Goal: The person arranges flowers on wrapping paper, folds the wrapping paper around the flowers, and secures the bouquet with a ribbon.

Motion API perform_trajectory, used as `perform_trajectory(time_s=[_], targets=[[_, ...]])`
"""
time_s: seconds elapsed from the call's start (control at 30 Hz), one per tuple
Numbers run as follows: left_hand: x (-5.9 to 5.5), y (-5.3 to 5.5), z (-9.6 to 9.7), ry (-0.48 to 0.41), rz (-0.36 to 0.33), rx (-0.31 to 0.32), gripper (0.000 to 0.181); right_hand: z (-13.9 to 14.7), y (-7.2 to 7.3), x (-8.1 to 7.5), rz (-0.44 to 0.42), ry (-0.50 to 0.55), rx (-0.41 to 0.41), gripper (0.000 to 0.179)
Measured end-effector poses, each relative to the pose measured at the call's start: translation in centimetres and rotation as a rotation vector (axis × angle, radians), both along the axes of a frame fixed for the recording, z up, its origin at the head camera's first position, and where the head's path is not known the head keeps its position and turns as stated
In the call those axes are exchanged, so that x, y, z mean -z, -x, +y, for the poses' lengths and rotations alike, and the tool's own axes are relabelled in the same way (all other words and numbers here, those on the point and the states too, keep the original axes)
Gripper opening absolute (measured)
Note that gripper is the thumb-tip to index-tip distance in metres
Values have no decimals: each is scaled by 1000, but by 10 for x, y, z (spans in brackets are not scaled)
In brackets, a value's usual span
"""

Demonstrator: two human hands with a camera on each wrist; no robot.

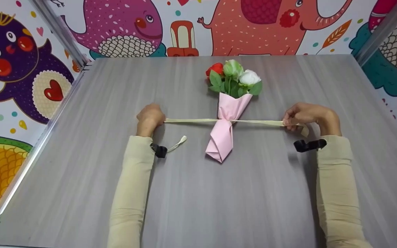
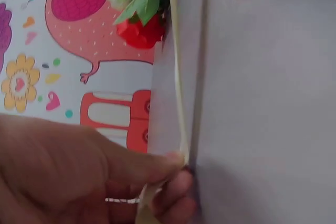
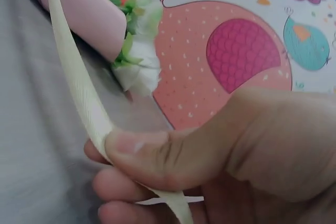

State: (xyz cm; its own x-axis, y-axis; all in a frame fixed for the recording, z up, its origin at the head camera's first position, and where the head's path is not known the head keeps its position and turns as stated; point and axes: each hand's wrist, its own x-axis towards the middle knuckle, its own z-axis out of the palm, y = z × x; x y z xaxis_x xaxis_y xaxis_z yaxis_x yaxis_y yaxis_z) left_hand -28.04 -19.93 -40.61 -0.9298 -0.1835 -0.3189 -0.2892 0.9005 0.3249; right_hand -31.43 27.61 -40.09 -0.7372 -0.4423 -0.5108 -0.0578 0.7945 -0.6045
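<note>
A bouquet wrapped in pink paper [image 1: 222, 137] lies at the middle of the table, its red, green and white flowers [image 1: 233, 70] toward the back wall. A cream ribbon [image 1: 257, 122] circles the narrow waist of the wrap and stretches out nearly straight to both sides. My left hand [image 1: 150, 117] pinches one length between thumb and fingers, with a loose end trailing past the wrist. On the other side my right hand [image 1: 302, 117] pinches the opposite length, thumb [image 3: 136, 145] on top, its short tail hanging below the fingers. Whether the ribbon is knotted is too small to tell.
The grey table [image 1: 267, 199] has a metal rail [image 1: 29, 158] along its left side. Cartoon-printed panels [image 1: 184, 13] stand behind and at the sides. Black wrist straps [image 1: 308, 145] sit at both cuffs.
</note>
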Motion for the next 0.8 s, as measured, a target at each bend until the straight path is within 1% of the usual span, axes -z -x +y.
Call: perform_trajectory(time_s=[0.07,0.17,0.27,0.37,0.43,0.53,0.6,0.7,0.8], targets=[[0,0,8,9,33,-22,23,-3,-2,-3,28,-27,19,18],[0,0,18,-34,68,-39,33,-7,-5,-10,77,-58,53,23],[0,-2,28,-70,102,-17,42,-16,-7,-15,123,-50,78,29],[-2,-5,40,-95,139,40,42,-30,-7,-17,169,-24,55,32],[-3,-7,50,-117,152,100,39,-40,-7,-17,193,-8,33,33],[-6,-9,64,-168,148,183,35,-55,-8,-17,211,8,0,33],[-7,-9,72,-188,137,238,35,-65,-10,-17,226,14,-26,33],[-7,-9,81,-198,122,275,39,-76,-11,-16,268,2,-67,31],[-3,-8,86,-188,127,287,43,-82,-12,-13,304,-27,-98,29]])
